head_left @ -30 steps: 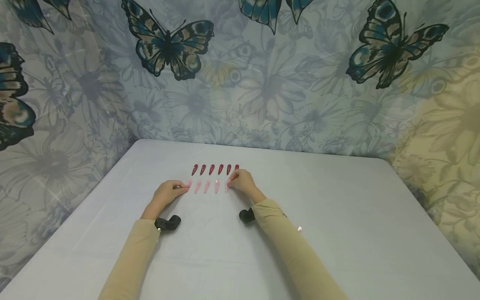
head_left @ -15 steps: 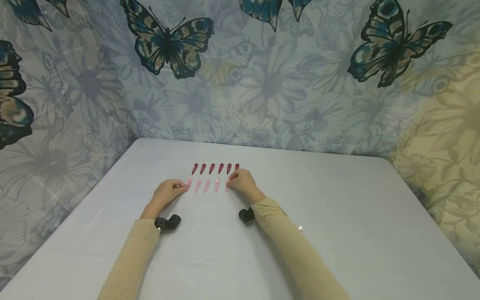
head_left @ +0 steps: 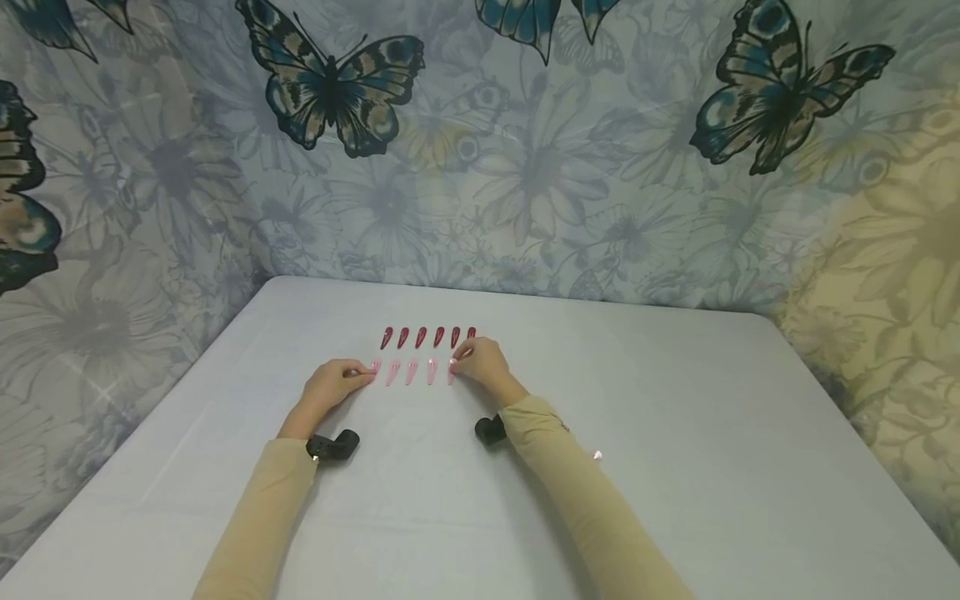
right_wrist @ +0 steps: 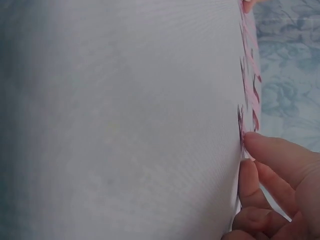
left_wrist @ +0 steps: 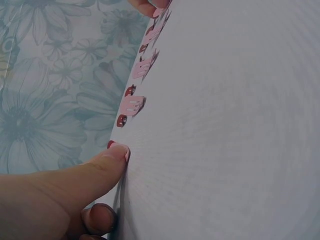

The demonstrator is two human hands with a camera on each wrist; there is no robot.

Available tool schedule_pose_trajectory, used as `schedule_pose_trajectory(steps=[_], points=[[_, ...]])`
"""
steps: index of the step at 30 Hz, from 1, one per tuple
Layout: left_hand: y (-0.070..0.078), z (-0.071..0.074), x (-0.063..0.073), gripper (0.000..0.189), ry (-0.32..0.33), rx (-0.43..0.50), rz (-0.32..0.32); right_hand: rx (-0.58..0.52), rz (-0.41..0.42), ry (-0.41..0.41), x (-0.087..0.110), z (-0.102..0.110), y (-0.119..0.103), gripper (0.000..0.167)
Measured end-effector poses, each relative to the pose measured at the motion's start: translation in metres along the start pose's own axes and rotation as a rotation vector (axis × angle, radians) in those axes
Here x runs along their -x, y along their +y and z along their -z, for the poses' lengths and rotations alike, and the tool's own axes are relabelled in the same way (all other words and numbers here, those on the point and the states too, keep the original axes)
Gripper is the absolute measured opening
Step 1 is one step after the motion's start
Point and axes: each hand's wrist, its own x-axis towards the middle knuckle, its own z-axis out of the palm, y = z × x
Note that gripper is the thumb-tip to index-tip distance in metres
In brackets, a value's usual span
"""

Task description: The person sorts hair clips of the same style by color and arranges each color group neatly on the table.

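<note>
Dark red snap hair clips (head_left: 421, 337) lie in a row across the white table, with a row of pink hair clips (head_left: 412, 372) nearer me. With thumb and fingers, my left hand (head_left: 327, 392) pinches the leftmost pink clip (head_left: 376, 366). At the other end of that row my right hand (head_left: 483, 368) pinches the rightmost pink clip (head_left: 450, 377) and partly covers it. The left wrist view has the left thumb (left_wrist: 102, 172) on a clip's end, and several slotted pink clips (left_wrist: 133, 105) beyond. In the right wrist view the right thumb (right_wrist: 270, 150) touches the near clip.
The white table (head_left: 675, 417) reaches back to a wall (head_left: 540, 183) patterned with flowers and butterflies. A small shiny thing (head_left: 597, 455), too small to identify, shows beside the right sleeve (head_left: 585, 492). Each wrist wears a black camera (head_left: 334, 446).
The head view has shifted very slightly. Both hands stay at the two ends of the pink row, and the clips show no visible movement.
</note>
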Motion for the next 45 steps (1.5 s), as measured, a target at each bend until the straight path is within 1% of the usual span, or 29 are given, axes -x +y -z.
schedule_pose_trajectory(steps=[4, 7, 11, 15, 17, 20, 25, 30, 33, 37, 40, 43, 45], points=[[0.001, 0.000, 0.000, 0.025, -0.007, 0.005, 0.011, -0.023, -0.018, 0.001, 0.000, 0.002, 0.000, 0.019], [0.001, 0.000, -0.001, 0.024, -0.010, 0.010, 0.015, -0.104, -0.038, -0.001, 0.000, 0.003, 0.002, 0.021], [0.000, 0.000, -0.001, 0.024, -0.013, 0.015, 0.018, -0.220, -0.055, 0.010, 0.001, 0.005, 0.004, 0.020], [0.000, 0.000, -0.001, 0.024, -0.013, 0.022, 0.017, -0.270, -0.055, 0.043, 0.001, 0.011, 0.005, 0.018], [0.001, 0.000, -0.001, 0.024, -0.010, 0.024, 0.012, -0.278, -0.055, 0.052, 0.001, 0.015, 0.006, 0.018], [0.001, -0.001, 0.000, 0.026, -0.005, 0.026, 0.006, -0.277, -0.048, 0.042, 0.003, 0.024, 0.007, 0.019], [0.001, -0.001, 0.001, 0.027, 0.004, 0.017, -0.003, -0.276, -0.043, -0.011, 0.013, 0.044, 0.010, 0.023], [0.002, -0.002, 0.002, 0.028, 0.011, 0.008, -0.013, -0.324, -0.033, -0.056, 0.024, 0.063, 0.019, 0.030], [0.003, -0.002, 0.003, 0.028, -0.003, 0.020, -0.017, -0.356, -0.015, -0.074, 0.029, 0.070, 0.022, 0.032], [0.005, -0.002, 0.005, 0.029, -0.016, 0.028, -0.016, -0.358, 0.023, -0.090, 0.041, 0.080, 0.025, 0.031], [0.006, -0.002, 0.004, 0.030, -0.019, 0.029, -0.013, -0.341, 0.047, -0.104, 0.052, 0.090, 0.029, 0.031], [0.005, -0.001, 0.003, 0.028, -0.018, 0.024, -0.008, -0.307, 0.070, -0.134, 0.063, 0.100, 0.035, 0.030], [0.004, 0.000, 0.003, 0.027, -0.012, 0.016, -0.002, -0.304, 0.063, -0.166, 0.070, 0.105, 0.039, 0.031]])
